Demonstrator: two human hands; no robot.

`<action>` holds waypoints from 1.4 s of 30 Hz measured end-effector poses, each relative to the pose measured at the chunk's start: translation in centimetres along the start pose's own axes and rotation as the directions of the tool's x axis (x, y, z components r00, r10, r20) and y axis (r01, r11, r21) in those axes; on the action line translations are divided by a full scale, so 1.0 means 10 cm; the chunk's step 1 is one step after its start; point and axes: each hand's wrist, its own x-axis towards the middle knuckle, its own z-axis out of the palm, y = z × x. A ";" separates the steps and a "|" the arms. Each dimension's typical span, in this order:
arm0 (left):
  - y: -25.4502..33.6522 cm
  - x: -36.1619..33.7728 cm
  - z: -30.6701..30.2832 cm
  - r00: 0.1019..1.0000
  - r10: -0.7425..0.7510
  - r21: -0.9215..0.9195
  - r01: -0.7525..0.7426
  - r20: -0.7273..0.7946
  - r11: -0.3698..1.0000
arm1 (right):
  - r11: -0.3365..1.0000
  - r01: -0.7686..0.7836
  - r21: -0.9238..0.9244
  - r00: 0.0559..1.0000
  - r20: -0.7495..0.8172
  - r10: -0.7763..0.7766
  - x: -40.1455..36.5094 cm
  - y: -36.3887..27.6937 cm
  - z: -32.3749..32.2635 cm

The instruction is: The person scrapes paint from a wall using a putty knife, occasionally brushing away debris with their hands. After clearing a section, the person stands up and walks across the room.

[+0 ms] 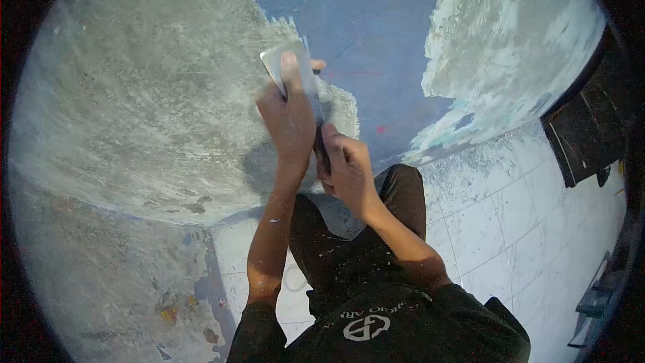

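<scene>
A scraper (307, 79) with a broad metal blade and a dark handle is held up against the wall. My right hand (351, 169) is wrapped round its handle. My left hand (290, 117) grips the blade, thumb laid along the near face and a fingertip showing past the far edge. The blade lies beside the border between blue paint (376, 40) and the bare grey wall surface (154, 87). Slight blur softens both hands.
More stripped wall (480, 23) lies right of the blue patch. Paint flakes litter the white tiled floor (494, 208), and some cling to my dark trousers (406, 191). A dark object (584, 128) stands at the right. Another scraped wall (127, 275) is at lower left.
</scene>
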 end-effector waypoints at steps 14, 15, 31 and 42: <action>0.03 0.04 -0.04 0.999 -0.029 0.012 0.028 0.024 1.000 | 0.996 -0.044 -0.084 0.998 -0.044 0.040 0.05 -0.03 -0.02; -0.07 -0.03 -0.05 0.997 -0.070 0.009 0.070 0.036 0.998 | 0.989 -0.018 -0.145 0.999 -0.048 0.012 0.01 0.09 -0.06; 0.19 0.12 0.05 0.998 -0.060 0.034 0.059 0.029 0.998 | 0.993 -0.099 0.061 0.994 -0.037 0.101 0.04 -0.22 0.00; 0.07 0.07 -0.01 0.992 -0.076 0.037 0.073 0.097 0.997 | 0.987 -0.121 0.108 0.992 -0.032 0.125 -0.01 -0.21 0.03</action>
